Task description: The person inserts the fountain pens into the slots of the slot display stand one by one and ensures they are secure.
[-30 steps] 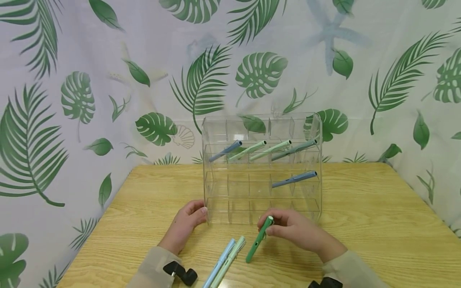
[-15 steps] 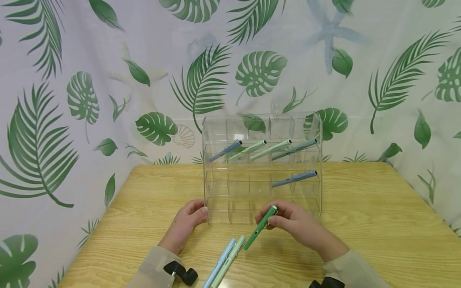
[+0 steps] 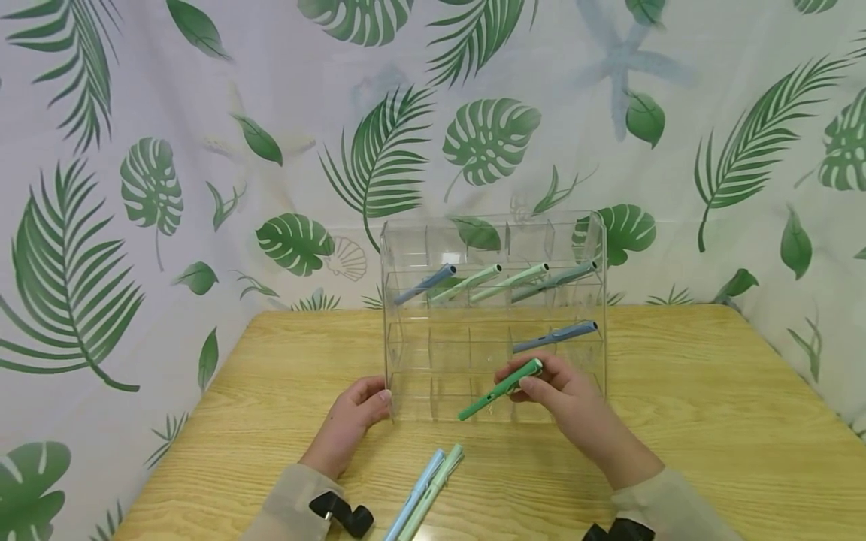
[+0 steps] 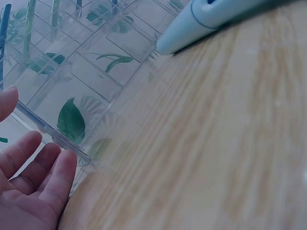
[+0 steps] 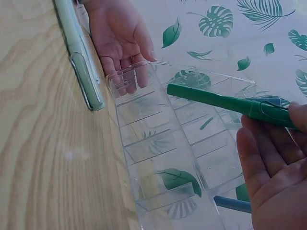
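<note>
My right hand [image 3: 568, 398] pinches a green pen [image 3: 499, 389] by its clip end, in front of the lower tiers of a clear acrylic rack [image 3: 386, 330]. The pen slants, its clip end up to the right and its other end down to the left. At the rack's lower left side, my left hand [image 3: 352, 417] holds the side wall, thumb on one side and fingers on the other. A blue pen [image 3: 555, 336] lies at the right of a middle tier. Above it sit another blue pen [image 3: 425, 285], two pale green pens [image 3: 467, 284] and a dark teal pen [image 3: 555, 282].
A light blue pen [image 3: 414, 496] and a pale green pen [image 3: 433, 490] lie side by side on the wooden table [image 3: 710, 421], in front of the rack. Behind the table hangs a leaf-patterned cloth [image 3: 271, 180].
My right hand has raised the green pen from near the table to the front of the rack, and the pen has tilted flatter. My left hand stays at the rack's side.
</note>
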`<move>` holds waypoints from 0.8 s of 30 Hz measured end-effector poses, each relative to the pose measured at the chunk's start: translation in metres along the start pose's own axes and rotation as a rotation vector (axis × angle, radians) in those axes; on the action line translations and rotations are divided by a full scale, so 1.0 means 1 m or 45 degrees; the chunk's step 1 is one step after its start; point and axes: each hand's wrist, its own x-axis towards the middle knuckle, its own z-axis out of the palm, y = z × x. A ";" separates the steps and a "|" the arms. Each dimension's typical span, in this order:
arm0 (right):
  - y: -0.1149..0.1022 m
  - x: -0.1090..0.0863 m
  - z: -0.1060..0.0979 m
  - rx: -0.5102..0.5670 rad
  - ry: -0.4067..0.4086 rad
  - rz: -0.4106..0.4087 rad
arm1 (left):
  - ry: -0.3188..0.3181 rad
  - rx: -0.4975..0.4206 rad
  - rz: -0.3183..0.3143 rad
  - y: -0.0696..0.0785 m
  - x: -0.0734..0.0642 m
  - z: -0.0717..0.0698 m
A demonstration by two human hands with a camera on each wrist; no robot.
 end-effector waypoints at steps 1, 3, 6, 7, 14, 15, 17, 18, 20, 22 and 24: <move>-0.001 0.000 -0.001 -0.004 0.019 -0.013 | -0.001 0.000 0.000 0.000 0.000 0.000; -0.003 0.001 -0.002 -0.016 0.055 -0.038 | 0.000 0.004 0.001 0.000 -0.001 0.000; -0.008 0.004 -0.004 -0.021 0.118 -0.064 | 0.000 0.003 -0.001 0.000 -0.001 0.000; -0.009 0.004 -0.005 -0.027 0.145 -0.069 | 0.001 0.004 0.000 0.000 -0.001 0.000; -0.019 0.007 -0.006 -0.023 0.295 -0.092 | 0.005 0.006 0.004 0.000 -0.001 0.000; -0.020 0.008 -0.006 -0.017 0.307 -0.103 | 0.005 0.004 0.006 0.000 -0.001 0.000; -0.022 0.010 -0.006 -0.012 0.331 -0.123 | 0.006 -0.002 0.005 0.001 -0.002 0.000; -0.023 0.011 -0.006 -0.007 0.344 -0.135 | 0.006 -0.003 0.006 0.001 -0.002 0.000; -0.024 0.013 -0.007 -0.011 0.373 -0.137 | 0.006 -0.003 0.006 0.001 -0.002 0.000; -0.025 0.016 -0.008 -0.010 0.405 -0.140 | 0.007 0.001 0.005 0.001 -0.002 0.001; -0.026 0.018 -0.008 -0.001 0.431 -0.137 | 0.007 0.004 0.006 0.001 -0.002 0.000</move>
